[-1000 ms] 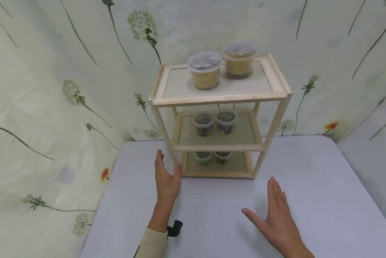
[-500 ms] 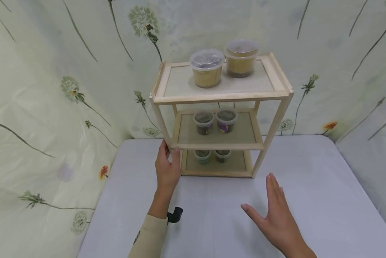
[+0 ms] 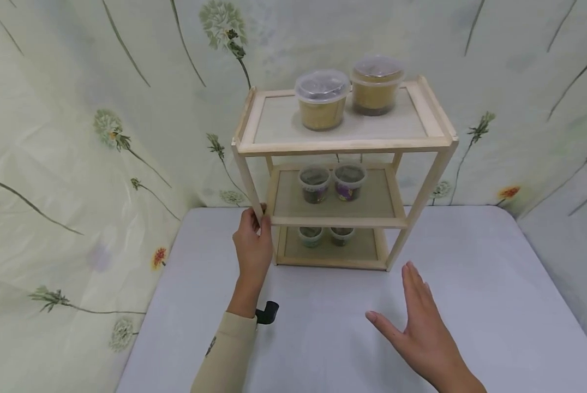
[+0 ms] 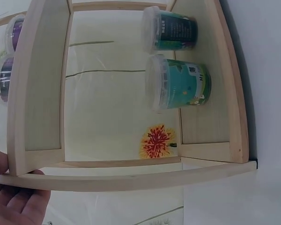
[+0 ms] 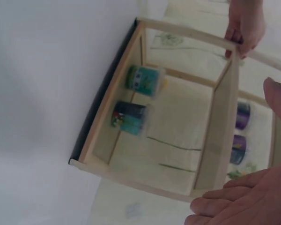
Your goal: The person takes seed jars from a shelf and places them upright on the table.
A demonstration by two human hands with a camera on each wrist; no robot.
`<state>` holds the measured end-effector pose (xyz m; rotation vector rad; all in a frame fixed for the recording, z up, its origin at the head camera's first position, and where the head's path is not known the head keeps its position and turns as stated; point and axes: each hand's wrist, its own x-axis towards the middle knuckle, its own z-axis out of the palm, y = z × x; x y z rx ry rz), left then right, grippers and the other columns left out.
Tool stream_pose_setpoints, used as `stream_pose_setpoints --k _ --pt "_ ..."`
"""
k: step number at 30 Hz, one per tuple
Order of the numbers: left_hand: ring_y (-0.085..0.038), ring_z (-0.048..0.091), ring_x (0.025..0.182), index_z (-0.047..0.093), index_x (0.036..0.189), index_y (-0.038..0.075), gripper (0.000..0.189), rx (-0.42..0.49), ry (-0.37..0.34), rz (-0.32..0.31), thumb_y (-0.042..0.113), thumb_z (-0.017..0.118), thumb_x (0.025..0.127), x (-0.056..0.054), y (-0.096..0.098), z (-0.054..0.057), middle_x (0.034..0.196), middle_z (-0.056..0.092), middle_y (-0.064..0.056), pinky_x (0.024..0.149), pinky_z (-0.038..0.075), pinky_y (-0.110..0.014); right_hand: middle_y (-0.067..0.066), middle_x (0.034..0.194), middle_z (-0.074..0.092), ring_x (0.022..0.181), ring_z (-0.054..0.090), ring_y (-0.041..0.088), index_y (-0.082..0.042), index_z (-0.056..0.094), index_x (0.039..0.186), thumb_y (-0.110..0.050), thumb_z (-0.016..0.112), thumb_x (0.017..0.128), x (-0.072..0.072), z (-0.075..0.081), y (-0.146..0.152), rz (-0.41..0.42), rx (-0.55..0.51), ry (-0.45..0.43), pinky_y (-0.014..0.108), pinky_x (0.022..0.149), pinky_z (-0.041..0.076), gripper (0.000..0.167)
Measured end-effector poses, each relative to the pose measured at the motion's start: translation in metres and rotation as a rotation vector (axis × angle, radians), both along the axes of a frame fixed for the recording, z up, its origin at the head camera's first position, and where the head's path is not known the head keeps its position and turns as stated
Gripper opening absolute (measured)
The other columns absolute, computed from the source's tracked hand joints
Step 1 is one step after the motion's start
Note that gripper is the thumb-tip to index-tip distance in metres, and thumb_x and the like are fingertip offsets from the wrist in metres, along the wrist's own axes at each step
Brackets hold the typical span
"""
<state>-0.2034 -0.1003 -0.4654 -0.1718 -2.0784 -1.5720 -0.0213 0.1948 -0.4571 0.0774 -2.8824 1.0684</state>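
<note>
A three-tier wooden shelf rack (image 3: 342,146) stands on the table. My left hand (image 3: 252,245) grips its front left post at the middle tier, thumb in front and fingers behind, as the left wrist view also shows. My right hand (image 3: 423,333) is held over the table in front of the rack's right side, fingers straight and thumb spread, touching nothing. Two lidded tubs with yellowish contents, a left tub (image 3: 322,106) and a right tub (image 3: 376,90), sit on the top tier. Two purple-labelled cups (image 3: 349,188) stand on the middle tier. On the bottom tier are two teal-labelled cups (image 4: 185,86).
The table (image 3: 323,327) has a white cover and rounded back corners. A floral-patterned curtain (image 3: 126,245) hangs behind and to the left, close to the rack's back. A black curved piece (image 3: 267,313) sticks out at my left sleeve cuff.
My left hand has moved up and forward from beside the rack and taken hold of its front left post. My right hand has stayed nearly still; the head view has shifted slightly.
</note>
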Motion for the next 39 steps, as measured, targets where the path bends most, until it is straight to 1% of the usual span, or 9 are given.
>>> stream_pose_setpoints --k 4,9,12,15,18,21,27,32,39 --pt "-0.024 0.072 0.112 0.066 0.122 -0.002 0.02 0.009 -0.001 0.023 0.005 0.064 0.104 -0.003 -0.001 0.003 0.122 0.074 -0.013 0.09 0.059 -0.035 0.026 0.172 0.008 0.158 0.008 0.044 -0.001 0.004 0.166 -0.057 0.074 0.094 -0.003 -0.006 0.003 0.022 0.026 -0.015 0.051 0.127 0.003 0.115" --pt "-0.022 0.075 0.102 0.071 0.118 -0.001 0.018 0.008 -0.007 0.024 0.004 0.067 0.101 -0.009 -0.003 0.005 0.113 0.077 -0.013 0.082 0.061 -0.034 0.022 0.173 0.008 0.157 0.012 0.045 -0.005 0.001 0.167 -0.063 0.07 0.094 -0.01 -0.007 0.005 0.044 0.06 -0.06 0.067 0.12 0.017 0.116" --pt "-0.022 0.076 0.098 0.073 0.117 0.0 0.018 0.005 -0.023 0.022 0.004 0.069 0.1 -0.01 -0.003 0.007 0.108 0.078 -0.014 0.078 0.062 -0.033 0.02 0.173 0.01 0.156 0.014 0.045 -0.008 0.001 0.168 -0.063 0.07 0.093 -0.011 -0.005 0.005 0.055 0.063 -0.05 0.07 0.117 0.022 0.116" --pt "-0.021 0.077 0.095 0.074 0.116 0.0 0.018 0.001 -0.042 0.031 0.005 0.07 0.1 -0.01 -0.002 0.008 0.106 0.078 -0.015 0.076 0.062 -0.032 0.021 0.173 0.012 0.156 0.016 0.045 -0.006 0.004 0.168 -0.058 0.072 0.094 -0.011 -0.004 0.005 0.068 0.069 0.002 0.063 0.122 0.018 0.113" --pt "-0.02 0.077 0.094 0.075 0.115 0.001 0.017 0.003 -0.048 0.041 0.005 0.071 0.099 -0.009 -0.002 0.008 0.105 0.078 -0.014 0.076 0.062 -0.031 0.02 0.173 0.014 0.156 0.018 0.045 -0.006 0.006 0.168 -0.052 0.075 0.095 -0.011 -0.002 0.004 0.08 0.08 0.06 0.052 0.126 0.011 0.11" --pt "-0.02 0.077 0.094 0.074 0.115 0.001 0.017 0.003 -0.046 0.04 0.006 0.071 0.1 -0.009 -0.004 0.009 0.105 0.078 -0.014 0.076 0.062 -0.031 0.019 0.173 0.016 0.155 0.02 0.044 -0.007 0.008 0.168 -0.048 0.076 0.095 -0.01 0.0 0.004 0.09 0.09 0.095 0.046 0.127 0.01 0.108" --pt "-0.02 0.077 0.093 0.075 0.116 0.001 0.018 -0.02 -0.049 0.043 0.007 0.071 0.1 -0.009 -0.007 0.008 0.104 0.078 -0.014 0.076 0.062 -0.033 0.017 0.172 0.018 0.155 0.022 0.043 -0.01 0.01 0.169 -0.048 0.074 0.097 -0.01 0.016 0.007 0.09 0.089 0.101 0.054 0.125 0.017 0.104" --pt "-0.02 0.077 0.095 0.075 0.116 0.002 0.017 0.001 -0.042 0.052 0.008 0.069 0.101 -0.01 -0.006 0.001 0.106 0.079 -0.012 0.079 0.062 -0.034 0.014 0.173 0.016 0.157 0.02 0.036 -0.016 0.007 0.169 -0.053 0.075 0.094 -0.011 0.034 0.01 0.09 0.112 0.103 0.061 0.12 0.024 0.108" --pt "-0.021 0.077 0.094 0.075 0.116 0.003 0.017 0.044 -0.007 0.053 0.008 0.069 0.101 -0.011 -0.004 -0.001 0.106 0.079 -0.011 0.079 0.062 -0.035 0.012 0.173 0.02 0.157 0.023 0.034 -0.014 0.013 0.169 -0.049 0.085 0.087 -0.016 0.057 0.017 0.097 0.149 0.207 0.058 0.119 0.027 0.115"
